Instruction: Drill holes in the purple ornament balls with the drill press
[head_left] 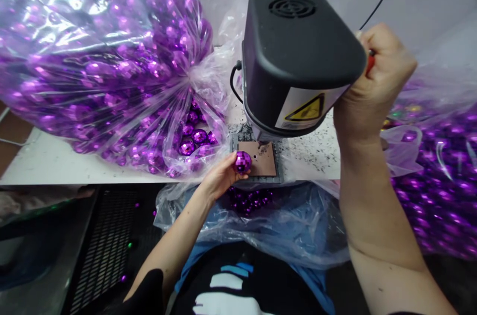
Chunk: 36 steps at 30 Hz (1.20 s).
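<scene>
A shiny purple faceted ball (pixel 243 162) is pinched in the fingertips of my left hand (pixel 222 176), over the left part of a brown plate (pixel 265 163) with a small dark hole. Above the plate stands a black machine (pixel 301 41) with a vented top and a yellow warning label (pixel 307 106). My right hand (pixel 383 69) is closed around a red handle (pixel 370 62) at the machine's right side. The palm side of that hand is hidden.
A large clear bag of purple balls (pixel 112 66) fills the left, its opening near the plate. Another bag (pixel 443 176) lies at the right. Dark shavings dot the white table (pixel 316 158). An open plastic bag with purple balls (pixel 249 200) rests on my lap.
</scene>
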Motion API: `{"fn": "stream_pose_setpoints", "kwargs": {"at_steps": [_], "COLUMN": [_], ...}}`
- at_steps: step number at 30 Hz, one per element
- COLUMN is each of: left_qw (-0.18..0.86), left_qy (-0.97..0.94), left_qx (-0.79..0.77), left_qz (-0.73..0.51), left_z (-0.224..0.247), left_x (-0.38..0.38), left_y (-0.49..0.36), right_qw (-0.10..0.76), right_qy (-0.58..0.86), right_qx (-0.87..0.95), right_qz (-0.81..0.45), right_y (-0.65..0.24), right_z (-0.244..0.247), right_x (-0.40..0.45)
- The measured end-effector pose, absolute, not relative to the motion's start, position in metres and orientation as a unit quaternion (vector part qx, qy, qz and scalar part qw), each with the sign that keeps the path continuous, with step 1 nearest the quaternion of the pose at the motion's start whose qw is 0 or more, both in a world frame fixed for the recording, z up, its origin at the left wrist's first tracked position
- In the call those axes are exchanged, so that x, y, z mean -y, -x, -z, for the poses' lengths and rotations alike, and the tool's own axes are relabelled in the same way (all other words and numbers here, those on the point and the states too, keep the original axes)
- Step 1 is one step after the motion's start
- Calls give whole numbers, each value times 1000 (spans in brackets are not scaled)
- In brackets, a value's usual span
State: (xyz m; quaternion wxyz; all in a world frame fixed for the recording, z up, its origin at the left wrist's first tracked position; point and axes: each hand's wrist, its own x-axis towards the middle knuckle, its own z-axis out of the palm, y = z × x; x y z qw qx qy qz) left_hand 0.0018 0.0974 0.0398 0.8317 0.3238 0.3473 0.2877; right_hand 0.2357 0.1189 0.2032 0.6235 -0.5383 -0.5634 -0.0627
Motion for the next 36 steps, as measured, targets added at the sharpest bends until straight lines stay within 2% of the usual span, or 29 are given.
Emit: {"fn": "stream_pose_setpoints", "kwargs": {"at_steps": [3,6,9,12,17,29,36], "left_qw": [744,603,464,381,317,231,237], "left_qy": [-417,-548,-662,-724,-758,-826,-858], "left_qx": [-381,-423,-455,-462,-462,-410,-341], "left_qz": [-356,-396,-373,-343,-335,-311,-301], "left_z": [-37,-33,-28,-20,-7,6,-7], "left_x": [-103,-107,-108,-108,-109,-119,-111], "left_y": [-7,-9,-11,-15,-23,-33,-35], "right_qw": [627,626,622,616,592,600,592], "right_qy": [532,524,524,528,547,541,547], "right_qx": [566,575,579,581,588,585,588], "right_qz": [59,61,59,63,75,67,63], "right_y": [-236,-237,-236,-236,-236,-236,-236], "right_z": [-203,-202,-202,-203,-205,-205,-206], "right_x": [-120,-120,-120,-119,-116,-118,-116]}}
